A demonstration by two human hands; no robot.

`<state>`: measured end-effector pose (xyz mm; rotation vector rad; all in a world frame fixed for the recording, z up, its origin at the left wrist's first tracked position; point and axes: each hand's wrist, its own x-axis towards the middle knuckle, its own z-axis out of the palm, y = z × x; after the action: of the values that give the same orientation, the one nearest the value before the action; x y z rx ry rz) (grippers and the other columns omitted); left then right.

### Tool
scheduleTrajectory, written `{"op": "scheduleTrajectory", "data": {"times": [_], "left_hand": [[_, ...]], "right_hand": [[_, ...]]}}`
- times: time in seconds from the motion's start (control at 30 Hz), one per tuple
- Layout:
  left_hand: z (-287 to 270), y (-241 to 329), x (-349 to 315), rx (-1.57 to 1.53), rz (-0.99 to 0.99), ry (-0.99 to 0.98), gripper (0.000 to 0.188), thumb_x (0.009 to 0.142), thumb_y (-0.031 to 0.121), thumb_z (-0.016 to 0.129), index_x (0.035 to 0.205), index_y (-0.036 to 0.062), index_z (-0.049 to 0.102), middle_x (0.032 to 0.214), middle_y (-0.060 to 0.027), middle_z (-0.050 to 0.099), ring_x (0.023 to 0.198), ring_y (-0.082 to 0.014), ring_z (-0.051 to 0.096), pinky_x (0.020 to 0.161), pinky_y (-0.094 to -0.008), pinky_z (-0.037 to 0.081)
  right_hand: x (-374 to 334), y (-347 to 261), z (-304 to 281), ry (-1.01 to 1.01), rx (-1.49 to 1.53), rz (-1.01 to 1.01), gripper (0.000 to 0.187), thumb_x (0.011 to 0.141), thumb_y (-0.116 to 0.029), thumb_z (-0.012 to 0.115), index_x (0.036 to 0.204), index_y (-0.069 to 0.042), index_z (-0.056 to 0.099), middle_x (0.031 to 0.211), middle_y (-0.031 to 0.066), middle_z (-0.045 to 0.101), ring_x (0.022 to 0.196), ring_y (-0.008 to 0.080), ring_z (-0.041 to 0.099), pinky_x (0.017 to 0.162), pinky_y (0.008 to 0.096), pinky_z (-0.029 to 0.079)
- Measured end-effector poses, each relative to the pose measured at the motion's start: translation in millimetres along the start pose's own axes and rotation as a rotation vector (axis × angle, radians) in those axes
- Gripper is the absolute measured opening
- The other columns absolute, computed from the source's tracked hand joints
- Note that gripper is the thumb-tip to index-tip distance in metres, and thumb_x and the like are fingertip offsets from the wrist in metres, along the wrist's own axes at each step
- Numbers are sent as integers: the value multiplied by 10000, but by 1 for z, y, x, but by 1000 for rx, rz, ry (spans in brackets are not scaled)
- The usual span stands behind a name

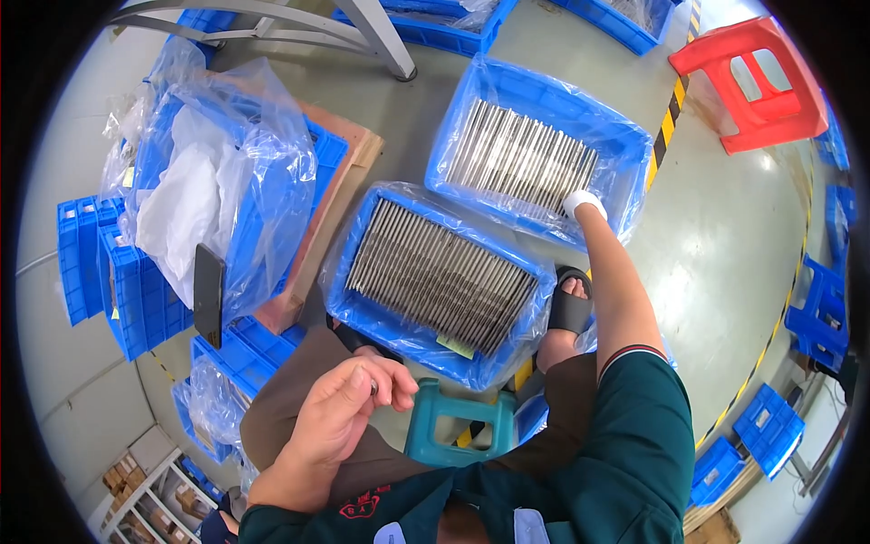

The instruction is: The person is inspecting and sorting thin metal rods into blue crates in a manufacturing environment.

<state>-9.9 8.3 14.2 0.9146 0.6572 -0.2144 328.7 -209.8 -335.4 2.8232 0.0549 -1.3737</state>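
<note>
My white-gloved right fingers (575, 203) are at the end of the metal rods (527, 154) in the far bin (580, 100), grip unclear; my left fingers (395, 376) pinch a small metallic piece (374, 387). The near bin (507, 358) looks nearly full; the far bin has room.

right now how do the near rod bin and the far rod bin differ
Rods in the near bin look darker than those in the far bin. The near bin's row nearly fills its length; the far bin's leaves space at the right end. Both bins are blue and plastic-lined.
</note>
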Motion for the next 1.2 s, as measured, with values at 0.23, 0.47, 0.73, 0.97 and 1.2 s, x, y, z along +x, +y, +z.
{"op": "scheduleTrajectory", "data": {"times": [0.23,0.47,0.73,0.97,1.2], "left_hand": [[-1,-3,-1,4,36,-19,339,959,298,438,828,2,540,947,-165,568,804,-190,545,751,-298,434],[-7,6,-16,53,67,43,311,947,288,481,894,0,585,642,-14,502,587,-61,427,519,-196,311],[-23,19,-33,-91,261,64,320,961,292,454,896,-5,555,613,6,458,542,-62,376,526,-212,332],[-27,19,-53,-192,289,-8,318,958,289,462,878,2,573,620,-3,467,555,-64,387,521,-203,335],[-36,22,-76,-252,333,-57,323,958,282,459,872,-3,584,614,-8,460,571,-76,395,530,-208,334]], "right_hand": [[15,-4,7,-159,-240,177,421,807,-344,504,1180,-173,597,1246,107,556,1175,292,511,951,387,411],[-31,-37,-54,362,-115,-273,369,831,-302,443,1028,-71,653,1072,215,609,1029,369,577,888,410,452],[-162,-121,-3,-139,-36,-444,229,793,-222,486,804,-76,662,705,111,660,678,238,659,687,330,524],[-182,-84,148,-252,16,-256,444,725,-349,693,1098,-116,629,1056,136,635,897,263,635,795,337,500],[-220,-127,206,-78,187,94,587,730,-478,606,1101,-24,622,1155,190,590,1090,300,569,895,373,462]]}}
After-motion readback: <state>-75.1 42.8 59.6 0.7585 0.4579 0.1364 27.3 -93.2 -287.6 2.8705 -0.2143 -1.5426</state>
